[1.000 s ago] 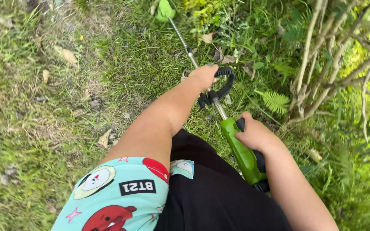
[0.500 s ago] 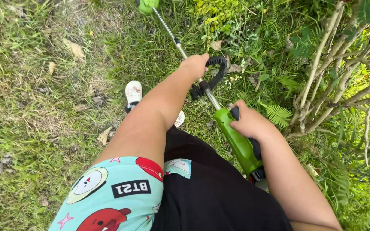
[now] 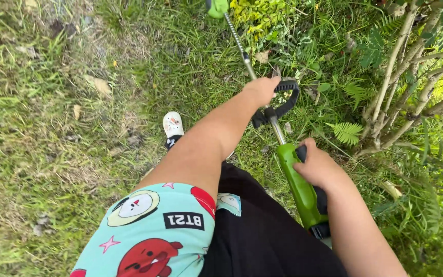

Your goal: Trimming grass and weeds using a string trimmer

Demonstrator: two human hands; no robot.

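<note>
I hold a green string trimmer (image 3: 298, 184) with a thin metal shaft (image 3: 239, 46) that runs up and away to a green head at the top edge. My left hand (image 3: 261, 90) is closed around its black loop handle (image 3: 287, 100). My right hand (image 3: 318, 166) grips the black rear handle on the green body. My white shoe (image 3: 173, 124) stands on the grass below my left arm.
Patchy grass (image 3: 67, 128) with dry leaves spreads to the left. Ferns (image 3: 347, 131) and a shrub with bare woody stems (image 3: 401, 77) crowd the right side. Yellow-green plants (image 3: 262, 15) grow near the trimmer head.
The view has tilted so more of the shaft and the trimmer head show. My white shoe has come into view on the grass. Both hands keep their grip.
</note>
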